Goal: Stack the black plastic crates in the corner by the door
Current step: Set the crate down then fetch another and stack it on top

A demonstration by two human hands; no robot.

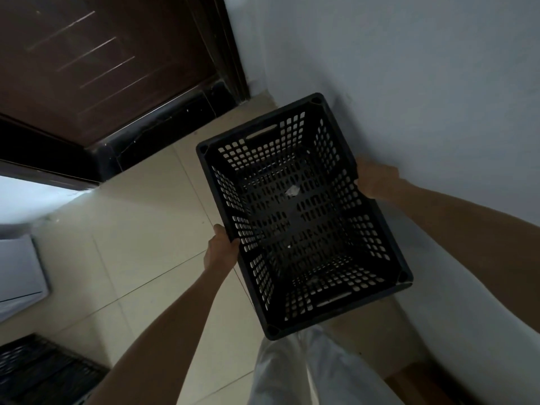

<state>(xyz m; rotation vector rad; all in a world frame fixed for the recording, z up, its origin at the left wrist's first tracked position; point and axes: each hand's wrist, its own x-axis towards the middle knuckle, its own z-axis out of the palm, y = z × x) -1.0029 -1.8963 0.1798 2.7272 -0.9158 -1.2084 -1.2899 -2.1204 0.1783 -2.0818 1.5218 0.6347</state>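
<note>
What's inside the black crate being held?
The black crate looks almost empty: a small pale scrap lies on its perforated bottom. Beneath that bottom it is too dark to tell.

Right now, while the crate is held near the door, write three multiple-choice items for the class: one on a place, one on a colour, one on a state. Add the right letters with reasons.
1. Where is the crate?
A) beside the wall
B) on a table
C) inside a cupboard

2. What colour is the door?
A) white
B) dark brown
C) green

3. What are the left hand and right hand doing?
A) hanging free
B) gripping the crate's rim
C) pushing the door

Answers:
1 A, its right side runs close along the wall.
2 B, the door panel shows dark brown.
3 B, each hand curls over one long side of the rim.
</note>
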